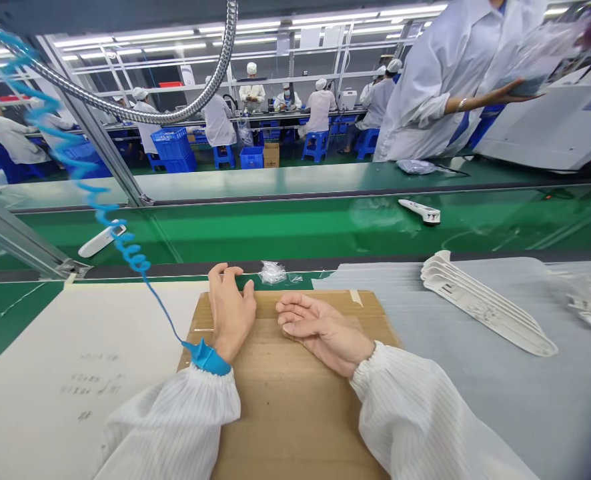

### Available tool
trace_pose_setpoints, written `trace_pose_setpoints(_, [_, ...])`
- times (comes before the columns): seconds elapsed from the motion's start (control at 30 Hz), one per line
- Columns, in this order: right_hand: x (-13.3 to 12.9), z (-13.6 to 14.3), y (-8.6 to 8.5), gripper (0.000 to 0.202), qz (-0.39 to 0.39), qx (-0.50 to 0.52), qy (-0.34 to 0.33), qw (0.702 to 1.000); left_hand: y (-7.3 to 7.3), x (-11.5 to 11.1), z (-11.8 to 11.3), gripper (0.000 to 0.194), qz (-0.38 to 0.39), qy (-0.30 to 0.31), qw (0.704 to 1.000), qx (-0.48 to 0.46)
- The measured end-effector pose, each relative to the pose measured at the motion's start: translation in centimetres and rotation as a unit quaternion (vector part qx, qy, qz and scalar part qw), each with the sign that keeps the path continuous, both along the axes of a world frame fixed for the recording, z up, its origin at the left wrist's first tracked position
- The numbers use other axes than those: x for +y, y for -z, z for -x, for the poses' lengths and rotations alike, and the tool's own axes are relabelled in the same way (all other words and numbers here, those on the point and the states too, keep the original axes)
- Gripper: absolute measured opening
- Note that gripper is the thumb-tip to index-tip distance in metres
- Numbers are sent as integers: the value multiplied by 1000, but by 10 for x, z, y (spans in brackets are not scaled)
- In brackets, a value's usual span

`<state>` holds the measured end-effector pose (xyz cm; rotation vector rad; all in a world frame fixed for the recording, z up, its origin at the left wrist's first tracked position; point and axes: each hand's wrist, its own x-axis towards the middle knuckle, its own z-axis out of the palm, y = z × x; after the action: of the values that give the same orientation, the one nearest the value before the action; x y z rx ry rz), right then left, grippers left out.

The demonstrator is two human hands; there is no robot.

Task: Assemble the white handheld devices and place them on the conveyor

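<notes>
A brown cardboard sheet (280, 407) lies in front of me, with both hands over its far half. My left hand (230, 310) rests near its far left edge, fingers apart and slightly bent, holding nothing. Around that wrist sits a blue strap (206, 357) joined to a coiled blue cord (103, 200). Palm turned inward, my right hand (323, 330) lies on the cardboard with loosely curved fingers and nothing visible in them. Just past the far edge is a small heap of clear plastic scraps (273, 272). To the right, several nested white plastic shells (485, 310) lie on grey foam sheeting (375, 283).
A green conveyor belt (275, 230) carries a white handheld device (421, 211) and another white piece (98, 241). Paper with faint writing (40, 360) covers the left side. Across the belt, a person in a white coat (425, 87) stands beside a white machine (550, 127).
</notes>
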<state>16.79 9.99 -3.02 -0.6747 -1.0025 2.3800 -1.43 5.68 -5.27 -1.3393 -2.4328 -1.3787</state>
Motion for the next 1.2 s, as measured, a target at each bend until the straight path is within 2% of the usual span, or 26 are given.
trace_pose_setpoints(0.4, [0,0,1,42,15,-6,4,1000,0,0,0,20,11,4,1000,-2])
trace_pose_setpoints(0.9, [0,1,0,40,9,-15,2,1000,4,1,0,20,-12,3,1000,7])
trace_pose_setpoints(1.2, [1,1,0,41,6,-12,-2,1000,0,0,0,20,4,6,1000,2])
